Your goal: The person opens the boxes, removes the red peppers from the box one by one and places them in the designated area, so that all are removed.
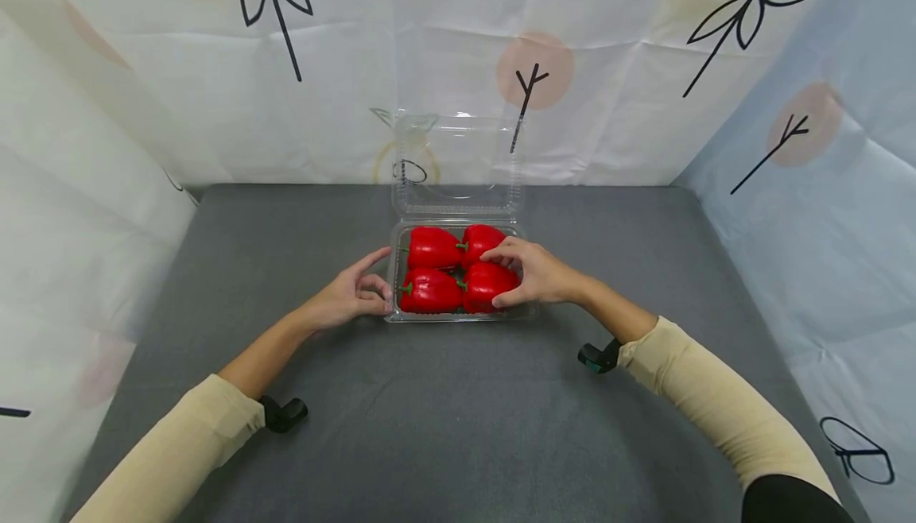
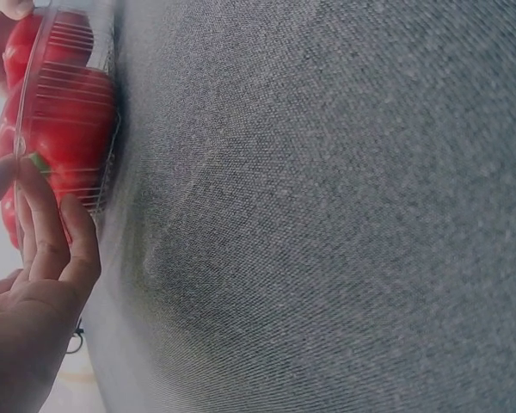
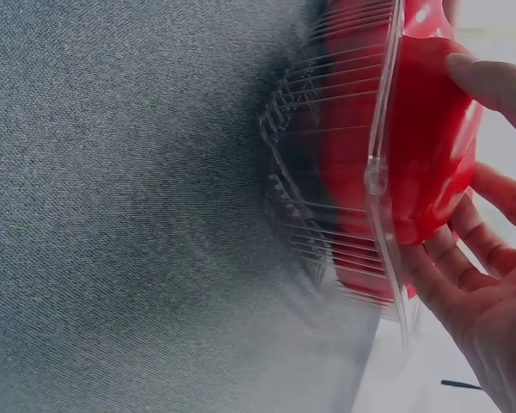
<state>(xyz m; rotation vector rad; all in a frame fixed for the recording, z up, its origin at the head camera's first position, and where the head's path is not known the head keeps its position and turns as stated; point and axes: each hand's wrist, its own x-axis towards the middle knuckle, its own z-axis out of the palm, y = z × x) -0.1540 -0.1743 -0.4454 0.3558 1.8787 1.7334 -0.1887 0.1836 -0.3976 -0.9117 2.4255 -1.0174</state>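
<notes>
A clear plastic clamshell container [image 1: 458,318] sits on the grey table, its lid [image 1: 458,165] standing open at the back. Inside lie several red bell peppers. My right hand [image 1: 510,276] curls over the front-right pepper [image 1: 481,284], thumb at its front and fingers on top; in the right wrist view the fingers [image 3: 464,258] wrap this pepper [image 3: 430,155] above the container rim [image 3: 378,172]. My left hand [image 1: 382,280] holds the container's left edge. In the left wrist view its fingers [image 2: 47,232] lie against the ribbed wall [image 2: 69,77].
The grey cloth table [image 1: 458,428] spreads wide in front of the container and to both sides. White and pale blue printed sheets [image 1: 215,70] wall it in at the back and sides. Black wrist mounts [image 1: 282,413] sit on both forearms.
</notes>
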